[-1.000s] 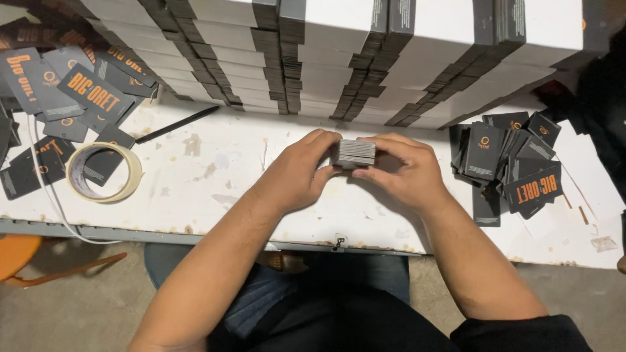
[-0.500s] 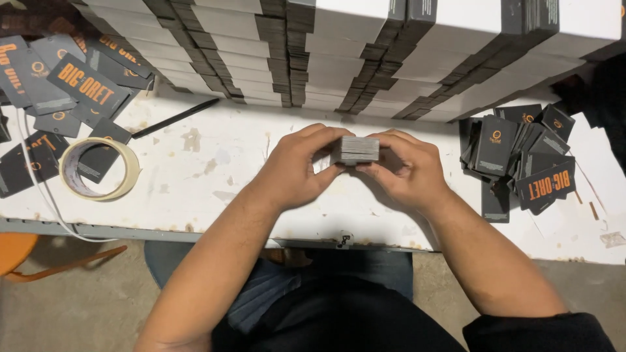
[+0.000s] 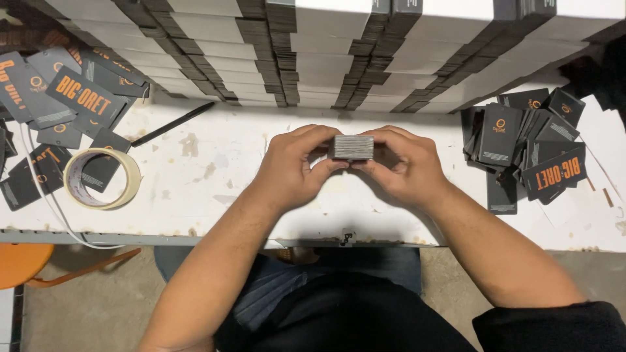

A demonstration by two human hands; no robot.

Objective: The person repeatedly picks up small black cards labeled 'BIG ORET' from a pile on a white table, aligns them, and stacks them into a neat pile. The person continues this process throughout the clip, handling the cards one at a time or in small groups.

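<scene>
Both hands hold a small squared-up stack of dark cards [image 3: 351, 147] just above the white table [image 3: 215, 195], near its middle. My left hand [image 3: 293, 166] grips the stack's left end with thumb below and fingers over the top. My right hand [image 3: 403, 163] grips the right end the same way. The stack's grey edges face me.
Loose dark tags with orange print lie in a heap at the left [image 3: 72, 104] and at the right [image 3: 528, 146]. A roll of tape [image 3: 101, 178] and a black pen [image 3: 173, 124] lie at the left. Long rows of stacked white-and-black cards [image 3: 326, 52] fill the table's back. An orange stool [image 3: 19, 264] stands below left.
The hands and the stack stay in the same place on the table. The fingers have shifted slightly around the stack's ends.
</scene>
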